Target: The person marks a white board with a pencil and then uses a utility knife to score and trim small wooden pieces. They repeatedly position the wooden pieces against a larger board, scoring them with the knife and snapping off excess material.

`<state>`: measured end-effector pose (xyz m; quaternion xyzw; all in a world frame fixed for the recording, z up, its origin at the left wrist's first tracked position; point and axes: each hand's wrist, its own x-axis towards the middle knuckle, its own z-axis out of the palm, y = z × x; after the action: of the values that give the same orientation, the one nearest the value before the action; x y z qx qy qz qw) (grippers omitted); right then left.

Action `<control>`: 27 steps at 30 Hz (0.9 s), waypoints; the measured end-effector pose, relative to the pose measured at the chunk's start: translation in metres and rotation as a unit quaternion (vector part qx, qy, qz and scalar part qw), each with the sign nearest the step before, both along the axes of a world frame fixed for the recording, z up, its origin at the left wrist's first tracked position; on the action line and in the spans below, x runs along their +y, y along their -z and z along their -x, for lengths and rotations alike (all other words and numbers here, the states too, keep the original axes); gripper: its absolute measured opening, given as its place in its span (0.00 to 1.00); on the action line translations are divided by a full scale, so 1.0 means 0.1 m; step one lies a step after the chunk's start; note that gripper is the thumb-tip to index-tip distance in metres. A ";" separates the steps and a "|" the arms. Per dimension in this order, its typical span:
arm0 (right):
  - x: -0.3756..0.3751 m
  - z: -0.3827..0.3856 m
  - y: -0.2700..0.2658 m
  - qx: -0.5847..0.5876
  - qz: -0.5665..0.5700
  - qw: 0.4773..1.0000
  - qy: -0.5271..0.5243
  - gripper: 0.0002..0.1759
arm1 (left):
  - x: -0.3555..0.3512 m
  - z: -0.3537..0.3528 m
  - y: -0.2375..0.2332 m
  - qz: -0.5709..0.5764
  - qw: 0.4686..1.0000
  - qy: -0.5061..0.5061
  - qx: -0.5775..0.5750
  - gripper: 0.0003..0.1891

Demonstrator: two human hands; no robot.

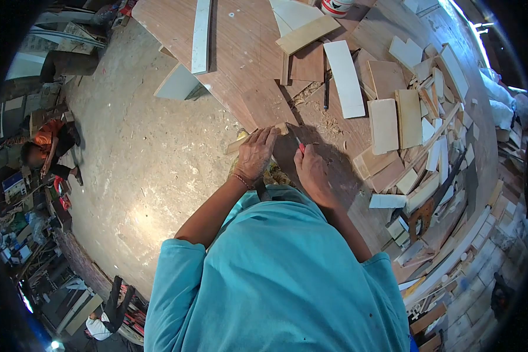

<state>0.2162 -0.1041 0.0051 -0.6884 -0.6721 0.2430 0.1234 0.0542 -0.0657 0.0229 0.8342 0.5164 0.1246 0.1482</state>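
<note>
My left hand (256,154) lies over a short piece of wood (234,145), its fingers wrapped across the top and pressing it at the bench edge. One end of the wood (282,128) pokes out past my fingertips. Closed around a red-handled tool (301,146), my right hand (314,170) sits just to the right. The tool's narrow metal blade points forward, close to that wood end; my fist hides most of the handle. Wood shavings (320,120) are scattered on the workbench (249,64) beyond my hands.
Offcuts (384,126) are heaped on the right, with a handsaw (419,220) among them. A black pencil-like stick (327,91) lies beside a white board (344,79). A white-and-red tub (337,7) stands at the back. Two people (50,146) are low down at far left.
</note>
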 end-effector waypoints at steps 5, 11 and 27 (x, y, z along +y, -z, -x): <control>-0.03 -0.04 -0.08 -0.006 -0.020 1.000 0.004 0.13 | -0.05 0.02 0.14 -0.027 0.999 0.010 0.018 0.19; -0.06 -0.03 -0.07 0.018 0.049 0.999 0.014 0.13 | -0.18 0.03 0.22 -0.051 0.998 0.022 0.031 0.23; -0.05 0.00 0.08 0.136 0.124 0.980 0.078 0.18 | -0.27 -0.01 0.30 -0.031 0.999 0.013 0.031 0.27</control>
<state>0.2162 -0.1090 -0.0028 -0.7093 -0.5580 0.4051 0.1463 0.0551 -0.0929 -0.0074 0.8485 0.5055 0.1130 0.1081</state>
